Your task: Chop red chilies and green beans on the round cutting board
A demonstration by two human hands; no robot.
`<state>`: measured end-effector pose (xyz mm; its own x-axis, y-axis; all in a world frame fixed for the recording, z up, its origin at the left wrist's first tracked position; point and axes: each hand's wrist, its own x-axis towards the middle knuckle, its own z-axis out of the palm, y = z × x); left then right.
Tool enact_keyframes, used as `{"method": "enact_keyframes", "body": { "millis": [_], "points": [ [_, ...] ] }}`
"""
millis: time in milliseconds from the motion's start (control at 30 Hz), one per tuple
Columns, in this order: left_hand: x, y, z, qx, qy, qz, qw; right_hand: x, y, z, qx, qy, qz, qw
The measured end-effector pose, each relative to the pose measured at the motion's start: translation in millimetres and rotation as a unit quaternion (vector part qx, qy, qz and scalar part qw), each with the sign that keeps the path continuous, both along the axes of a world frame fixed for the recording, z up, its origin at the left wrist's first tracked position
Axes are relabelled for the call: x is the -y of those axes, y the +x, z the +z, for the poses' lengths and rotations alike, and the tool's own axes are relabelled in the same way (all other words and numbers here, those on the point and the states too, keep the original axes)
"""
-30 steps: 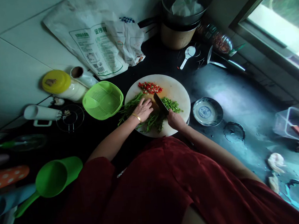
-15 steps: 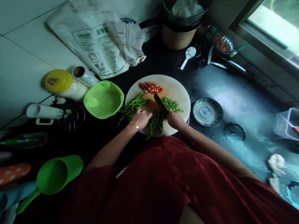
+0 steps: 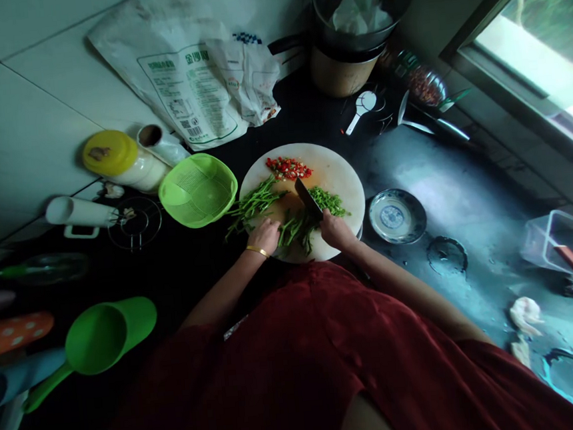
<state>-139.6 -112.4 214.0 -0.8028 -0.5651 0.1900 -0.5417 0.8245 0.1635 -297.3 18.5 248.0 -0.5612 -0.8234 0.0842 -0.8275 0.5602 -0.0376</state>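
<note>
My right hand (image 3: 337,230) is closed round the handle of a kitchen knife (image 3: 308,198), its dark blade slanting up and left over the round white cutting board (image 3: 339,163). Just right of the blade lies a heap of finely chopped green stems (image 3: 331,202). My left hand (image 3: 265,236), with a gold bangle at the wrist, is at the board's near left edge; its fingers are curled at the ends of some cut green stems (image 3: 295,229). Longer green stems (image 3: 255,201) lie on the board's left side. Chopped red chillies (image 3: 289,168) are piled near its far edge.
A green plastic basket (image 3: 198,190) stands left of the board, a patterned plate (image 3: 397,216) right of it. Behind are paper bags (image 3: 190,96) and a pot (image 3: 344,69) under a wok. A green scoop (image 3: 97,338) is near left; the right counter is wet.
My left hand has drawn back left and slightly towards me, uncovering more of the stems in the board's middle. The knife and my right hand have stayed in nearly the same place.
</note>
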Motion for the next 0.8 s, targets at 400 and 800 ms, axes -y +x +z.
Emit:
{"method": "enact_keyframes", "body": {
  "millis": [400,800],
  "points": [
    [-43.5,-28.5,7.5,-0.063,-0.027,0.086,0.994,1.3,-0.3,0.4,-0.016,0.005,0.002,1.000],
    [-43.4,-58.6,-28.8,-0.071,-0.107,0.015,0.992,-14.0,0.3,3.1,-0.010,0.013,0.029,0.999]
  ]
}}
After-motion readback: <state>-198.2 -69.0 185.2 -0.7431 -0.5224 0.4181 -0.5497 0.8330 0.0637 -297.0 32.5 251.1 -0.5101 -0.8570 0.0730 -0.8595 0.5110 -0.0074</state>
